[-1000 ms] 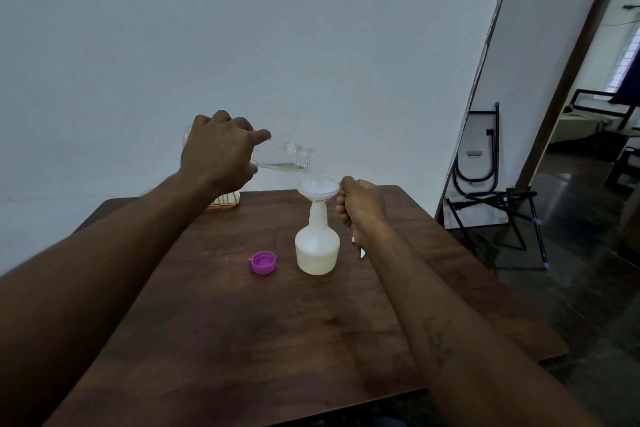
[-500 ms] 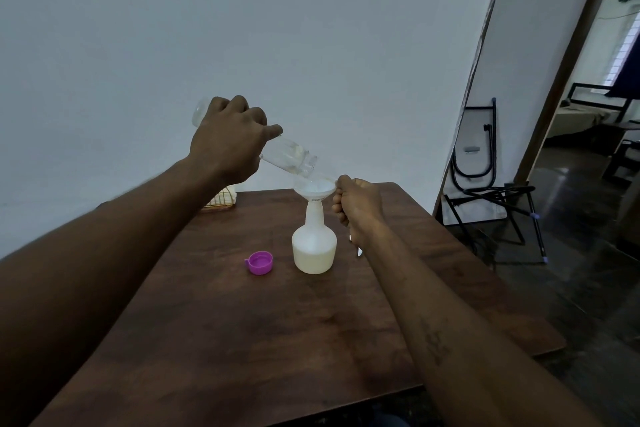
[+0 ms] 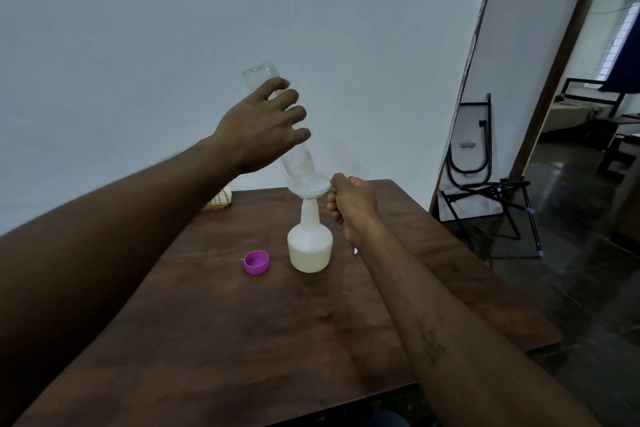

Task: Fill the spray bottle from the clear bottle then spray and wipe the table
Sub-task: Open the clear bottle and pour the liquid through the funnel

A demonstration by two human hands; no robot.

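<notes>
A white spray bottle point(image 3: 309, 246) without its head stands near the middle of the dark wooden table point(image 3: 263, 329), partly filled with pale liquid. A white funnel point(image 3: 309, 188) sits in its neck. My right hand point(image 3: 351, 203) pinches the funnel's rim from the right. My left hand point(image 3: 263, 125) grips the clear bottle point(image 3: 298, 158), tipped steeply with its mouth down in the funnel and its base up toward the wall. The clear bottle looks nearly drained.
A purple cap point(image 3: 256, 262) lies open side up on the table left of the spray bottle. A small wire basket point(image 3: 219, 200) stands at the table's far edge behind my left arm. A folded black chair frame point(image 3: 485, 184) leans by the wall on the right.
My left hand has raised the clear bottle's base from nearly level to steeply upended over the funnel. The right hand has stayed on the funnel rim.
</notes>
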